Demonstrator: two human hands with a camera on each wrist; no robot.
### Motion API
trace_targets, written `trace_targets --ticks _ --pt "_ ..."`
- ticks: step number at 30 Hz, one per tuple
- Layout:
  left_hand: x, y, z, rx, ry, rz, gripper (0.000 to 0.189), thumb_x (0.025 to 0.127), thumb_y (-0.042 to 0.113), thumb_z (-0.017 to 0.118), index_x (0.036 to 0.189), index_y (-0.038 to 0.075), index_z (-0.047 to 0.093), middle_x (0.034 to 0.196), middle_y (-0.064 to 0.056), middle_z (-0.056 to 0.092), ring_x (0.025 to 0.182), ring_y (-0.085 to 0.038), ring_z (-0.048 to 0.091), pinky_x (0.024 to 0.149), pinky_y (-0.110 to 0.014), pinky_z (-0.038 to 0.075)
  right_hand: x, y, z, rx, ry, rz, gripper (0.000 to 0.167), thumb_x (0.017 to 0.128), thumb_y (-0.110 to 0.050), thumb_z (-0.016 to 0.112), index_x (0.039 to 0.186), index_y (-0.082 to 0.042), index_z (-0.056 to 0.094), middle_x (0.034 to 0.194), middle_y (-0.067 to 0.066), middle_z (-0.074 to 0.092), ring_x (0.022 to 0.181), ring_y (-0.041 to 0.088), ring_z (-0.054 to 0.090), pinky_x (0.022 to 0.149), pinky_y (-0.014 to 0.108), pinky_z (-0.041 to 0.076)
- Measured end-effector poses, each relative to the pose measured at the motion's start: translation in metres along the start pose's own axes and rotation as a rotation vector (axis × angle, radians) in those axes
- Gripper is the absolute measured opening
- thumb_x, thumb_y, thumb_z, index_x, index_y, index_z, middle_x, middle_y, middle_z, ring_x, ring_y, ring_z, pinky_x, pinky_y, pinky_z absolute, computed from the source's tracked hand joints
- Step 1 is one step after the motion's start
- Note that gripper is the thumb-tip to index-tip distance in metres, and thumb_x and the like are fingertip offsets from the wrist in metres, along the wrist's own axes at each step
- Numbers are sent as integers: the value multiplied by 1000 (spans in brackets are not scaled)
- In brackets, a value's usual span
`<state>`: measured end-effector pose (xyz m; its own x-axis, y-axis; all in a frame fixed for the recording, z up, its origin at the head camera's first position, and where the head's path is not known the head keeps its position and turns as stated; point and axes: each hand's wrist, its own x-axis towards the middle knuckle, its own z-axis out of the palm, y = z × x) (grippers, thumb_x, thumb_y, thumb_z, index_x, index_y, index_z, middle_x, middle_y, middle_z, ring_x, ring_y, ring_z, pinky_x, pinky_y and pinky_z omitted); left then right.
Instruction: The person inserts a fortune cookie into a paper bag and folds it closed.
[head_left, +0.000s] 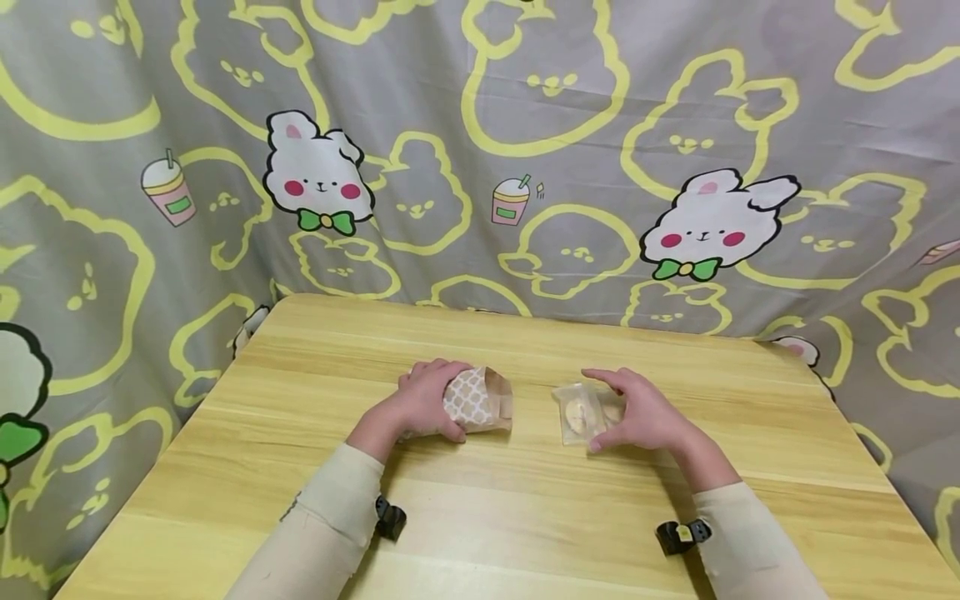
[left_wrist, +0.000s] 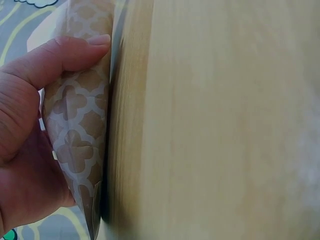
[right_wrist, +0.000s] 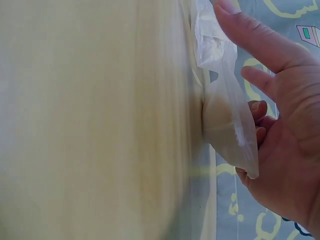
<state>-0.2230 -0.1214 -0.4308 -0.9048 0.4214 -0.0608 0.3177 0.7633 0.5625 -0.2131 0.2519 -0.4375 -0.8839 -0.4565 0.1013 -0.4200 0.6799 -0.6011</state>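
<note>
A grey curtain (head_left: 420, 92) with yellow outlines hangs beyond the wooden bench (head_left: 510, 533). In the head view, the left hand (head_left: 429, 402) grips a patterned paper bag (head_left: 471, 400); to the bag's right, the right hand (head_left: 641, 414) arches wide around translucent packets (head_left: 578, 416) on the bench. The left wrist view shows the thumb across the bag. In the right wrist view, spread fingers stand beside the packets; contact is unclear.
</note>
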Motion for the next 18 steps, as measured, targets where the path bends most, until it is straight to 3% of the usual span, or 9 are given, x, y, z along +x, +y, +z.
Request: trace_targets --ticks 9,18 --pt "0 1 0 19 -4 -1 104 55 30 98 146 26 49 136 -1 51 122 -31 39 97 -53 29 2 4 -2 -10 -44 15 114 46 -40 101 146 -12 53 100 9 52 90 27 46 80 41 40" --pt "0 -1 2 17 1 0 104 55 30 98 146 26 49 136 -1 51 121 -30 39 96 -53 28 1 3 0 -84 -78 55 112 48 -41 100 146 -15 52 99 5 51 87 24 44 76 40 38"
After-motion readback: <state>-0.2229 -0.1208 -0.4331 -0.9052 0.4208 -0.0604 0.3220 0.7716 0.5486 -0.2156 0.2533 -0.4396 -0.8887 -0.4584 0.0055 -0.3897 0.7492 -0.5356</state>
